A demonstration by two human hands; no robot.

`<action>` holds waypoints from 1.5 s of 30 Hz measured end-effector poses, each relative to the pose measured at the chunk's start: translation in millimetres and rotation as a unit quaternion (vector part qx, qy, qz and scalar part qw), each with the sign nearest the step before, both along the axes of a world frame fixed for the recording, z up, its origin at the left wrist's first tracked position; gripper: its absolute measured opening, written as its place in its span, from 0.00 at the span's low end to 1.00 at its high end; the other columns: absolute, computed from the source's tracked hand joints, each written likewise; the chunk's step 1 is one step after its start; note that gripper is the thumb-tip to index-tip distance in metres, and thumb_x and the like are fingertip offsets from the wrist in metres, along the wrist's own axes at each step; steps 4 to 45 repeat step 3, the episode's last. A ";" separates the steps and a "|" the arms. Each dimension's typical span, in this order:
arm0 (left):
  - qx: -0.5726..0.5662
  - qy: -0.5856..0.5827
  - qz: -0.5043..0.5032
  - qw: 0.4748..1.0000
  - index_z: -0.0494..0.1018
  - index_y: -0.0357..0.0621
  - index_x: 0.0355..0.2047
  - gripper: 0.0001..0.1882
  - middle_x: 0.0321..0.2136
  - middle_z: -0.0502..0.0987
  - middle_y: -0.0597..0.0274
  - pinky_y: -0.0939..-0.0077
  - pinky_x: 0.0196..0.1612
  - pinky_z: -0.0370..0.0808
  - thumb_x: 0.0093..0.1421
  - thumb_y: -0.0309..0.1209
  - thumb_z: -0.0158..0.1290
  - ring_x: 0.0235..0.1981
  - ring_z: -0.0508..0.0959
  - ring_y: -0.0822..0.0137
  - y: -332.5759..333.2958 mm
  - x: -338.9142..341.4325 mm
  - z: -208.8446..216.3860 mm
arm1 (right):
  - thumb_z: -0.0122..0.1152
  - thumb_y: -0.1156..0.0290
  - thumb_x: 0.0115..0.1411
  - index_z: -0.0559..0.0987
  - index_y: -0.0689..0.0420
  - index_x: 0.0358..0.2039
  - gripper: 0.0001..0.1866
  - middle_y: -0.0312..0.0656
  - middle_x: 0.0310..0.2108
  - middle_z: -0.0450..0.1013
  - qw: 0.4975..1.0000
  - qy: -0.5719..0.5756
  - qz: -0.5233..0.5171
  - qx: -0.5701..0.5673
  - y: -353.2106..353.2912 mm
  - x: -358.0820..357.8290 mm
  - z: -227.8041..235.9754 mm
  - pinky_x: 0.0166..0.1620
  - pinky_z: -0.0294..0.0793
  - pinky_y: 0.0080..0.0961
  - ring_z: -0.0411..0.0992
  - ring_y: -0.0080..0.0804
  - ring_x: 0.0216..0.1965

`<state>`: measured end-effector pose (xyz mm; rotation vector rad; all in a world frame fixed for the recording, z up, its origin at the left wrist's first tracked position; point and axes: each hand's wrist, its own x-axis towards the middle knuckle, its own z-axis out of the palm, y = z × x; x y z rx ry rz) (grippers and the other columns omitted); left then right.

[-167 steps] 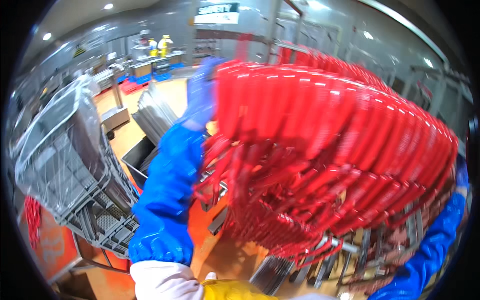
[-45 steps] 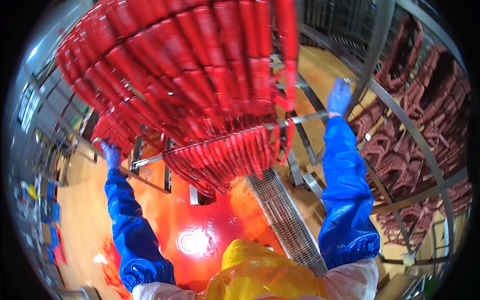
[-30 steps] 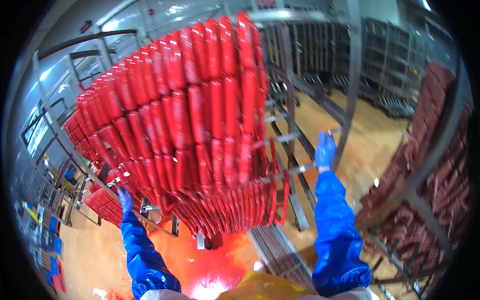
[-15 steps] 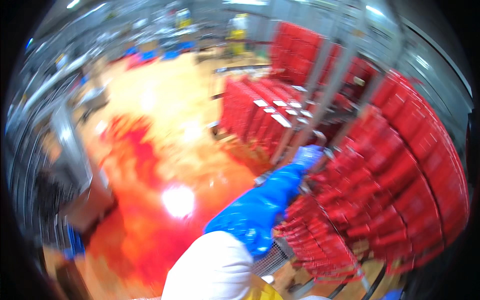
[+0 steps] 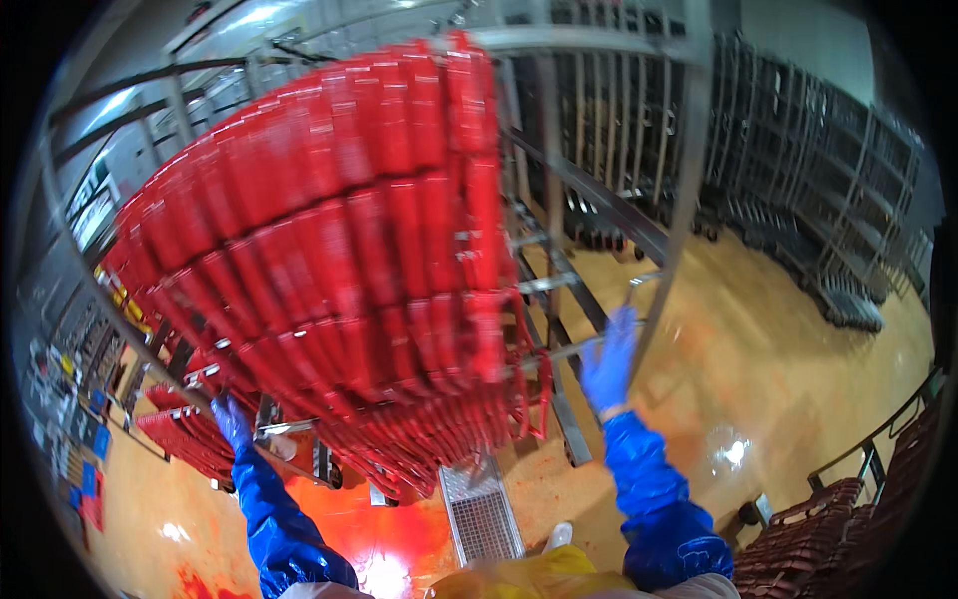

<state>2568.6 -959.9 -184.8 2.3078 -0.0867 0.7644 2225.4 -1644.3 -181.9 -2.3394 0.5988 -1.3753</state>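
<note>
In front of me stands a tall metal rack point(image 5: 682, 200), hung with tiers of long, glossy red sausages point(image 5: 329, 220). My left hand point(image 5: 233, 423), in a purple-blue glove, is at the rack's left post point(image 5: 145, 349), its fingers seemingly closed round it. On the other side, my right hand point(image 5: 611, 364), gloved alike, is raised beside the right post with fingers stretched upward. It is slightly blurred, so contact with the metal is unclear. Blue plastic sleeves cover both forearms. The sausages hang between my hands, with neither hand on them.
Several bare metal racks point(image 5: 838, 220) line the far right. Darker reddish-brown sausages point(image 5: 803, 539) hang on another rack at the lower right. More red sausages point(image 5: 190, 434) are at the left. A drain grate point(image 5: 486, 519) lies in the tan floor point(image 5: 788, 379), near red liquid point(image 5: 409, 524).
My view has swung right, bringing the loaded rack from the right side to the centre. Both arms are now in view; earlier one arm reached toward the metal frame.
</note>
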 end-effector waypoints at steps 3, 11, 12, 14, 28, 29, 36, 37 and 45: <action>0.127 -0.066 0.082 0.986 0.55 0.28 0.60 0.30 0.60 0.60 0.40 0.63 0.64 0.56 0.64 0.38 0.47 0.62 0.59 0.47 -82.5 -37.8 -46.4 | 0.53 0.64 0.57 0.67 0.61 0.56 0.27 0.55 0.54 0.66 0.940 0.191 0.270 0.088 -3.1 -26.7 -154.8 0.63 0.54 0.48 0.61 0.53 0.58; 0.127 -0.066 0.082 0.986 0.55 0.28 0.60 0.30 0.60 0.60 0.40 0.63 0.64 0.56 0.64 0.38 0.47 0.62 0.59 0.47 -82.5 -37.8 -46.4 | 0.53 0.64 0.57 0.67 0.61 0.56 0.27 0.55 0.54 0.66 0.940 0.191 0.270 0.088 -3.1 -26.7 -154.8 0.63 0.54 0.48 0.61 0.53 0.58; 0.127 -0.066 0.082 0.986 0.55 0.28 0.60 0.30 0.60 0.60 0.40 0.63 0.64 0.56 0.64 0.38 0.47 0.62 0.59 0.47 -82.5 -37.8 -46.4 | 0.53 0.64 0.57 0.67 0.61 0.56 0.27 0.55 0.54 0.66 0.940 0.191 0.270 0.088 -3.1 -26.7 -154.8 0.63 0.54 0.48 0.61 0.53 0.58; 0.127 -0.066 0.082 0.986 0.55 0.28 0.60 0.30 0.60 0.60 0.40 0.63 0.64 0.56 0.64 0.38 0.47 0.62 0.59 0.47 -82.5 -37.8 -46.4 | 0.53 0.64 0.57 0.67 0.61 0.56 0.27 0.55 0.54 0.66 0.940 0.191 0.270 0.088 -3.1 -26.7 -154.8 0.63 0.54 0.48 0.61 0.53 0.58; 0.127 -0.066 0.082 0.986 0.55 0.28 0.60 0.30 0.60 0.60 0.40 0.63 0.64 0.56 0.64 0.38 0.47 0.62 0.59 0.47 -82.5 -37.8 -46.4 | 0.53 0.64 0.57 0.67 0.61 0.56 0.27 0.55 0.54 0.66 0.940 0.191 0.270 0.088 -3.1 -26.7 -154.8 0.63 0.54 0.48 0.61 0.53 0.58; 0.127 -0.066 0.082 0.986 0.55 0.28 0.60 0.30 0.60 0.60 0.40 0.63 0.64 0.56 0.64 0.38 0.47 0.62 0.59 0.47 -82.5 -37.8 -46.4 | 0.53 0.64 0.57 0.67 0.61 0.56 0.27 0.55 0.54 0.66 0.940 0.191 0.270 0.088 -3.1 -26.7 -154.8 0.63 0.54 0.48 0.61 0.53 0.58; 0.127 -0.066 0.082 0.986 0.55 0.28 0.60 0.30 0.60 0.60 0.40 0.63 0.64 0.56 0.64 0.38 0.47 0.62 0.59 0.47 -82.5 -37.8 -46.4 | 0.53 0.64 0.57 0.67 0.61 0.56 0.27 0.55 0.54 0.66 0.940 0.191 0.270 0.088 -3.1 -26.7 -154.8 0.63 0.54 0.48 0.61 0.53 0.58; 0.127 -0.066 0.082 0.986 0.55 0.28 0.60 0.30 0.60 0.60 0.40 0.63 0.64 0.56 0.64 0.38 0.47 0.62 0.59 0.47 -82.5 -37.8 -46.4 | 0.53 0.64 0.57 0.67 0.61 0.56 0.27 0.55 0.54 0.66 0.940 0.191 0.270 0.088 -3.1 -26.7 -154.8 0.63 0.54 0.48 0.61 0.53 0.58; 0.127 -0.066 0.082 0.986 0.55 0.28 0.60 0.30 0.60 0.60 0.40 0.63 0.64 0.56 0.64 0.38 0.47 0.62 0.59 0.47 -82.5 -37.8 -46.4 | 0.53 0.64 0.57 0.67 0.61 0.56 0.27 0.55 0.54 0.66 0.940 0.191 0.270 0.088 -3.1 -26.7 -154.8 0.63 0.54 0.48 0.61 0.53 0.58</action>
